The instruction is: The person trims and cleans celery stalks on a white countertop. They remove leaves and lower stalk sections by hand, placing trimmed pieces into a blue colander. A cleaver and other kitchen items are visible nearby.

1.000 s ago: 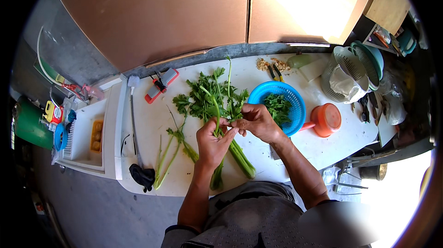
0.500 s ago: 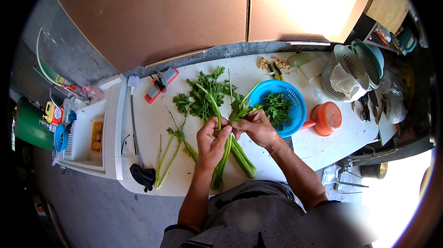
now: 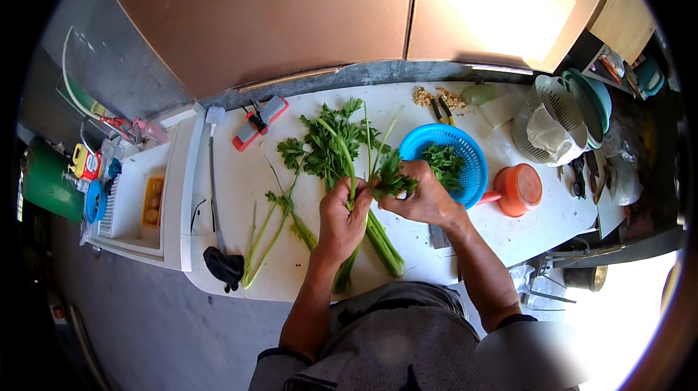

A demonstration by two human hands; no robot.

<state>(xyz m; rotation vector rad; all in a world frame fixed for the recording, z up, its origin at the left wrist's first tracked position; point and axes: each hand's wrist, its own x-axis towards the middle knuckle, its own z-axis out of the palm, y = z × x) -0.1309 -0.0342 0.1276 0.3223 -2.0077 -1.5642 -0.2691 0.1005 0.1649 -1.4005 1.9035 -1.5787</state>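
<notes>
Over the white table, my left hand [image 3: 343,218] is closed round a green celery stalk [image 3: 340,144]. My right hand [image 3: 423,198], close beside it, is closed on celery leaves [image 3: 393,177] that stick out past the fingers. Beneath my hands lies a bunch of celery [image 3: 384,247], its stalks toward me and its leafy tops away. Thin loose celery stems [image 3: 263,245] rest left of my left hand. Just beyond my right hand stands a blue basket [image 3: 477,170] with picked leaves [image 3: 442,165] inside. An orange dipper [image 3: 520,189] sits upside down to its right.
To the left are a white sink [image 3: 174,202], a long-handled brush [image 3: 211,173], a black cloth [image 3: 224,267] and a red-grey tool [image 3: 262,123]. Far back lie yellow-handled pliers [image 3: 443,110] and crumbly tan bits [image 3: 422,96]. Stacked baskets [image 3: 534,125] and knives [image 3: 594,167] occupy the right.
My right hand has turned and closed further over the leaves, which now bunch at its fingers. My left hand keeps its hold on the stalk. The whole view has shifted slightly.
</notes>
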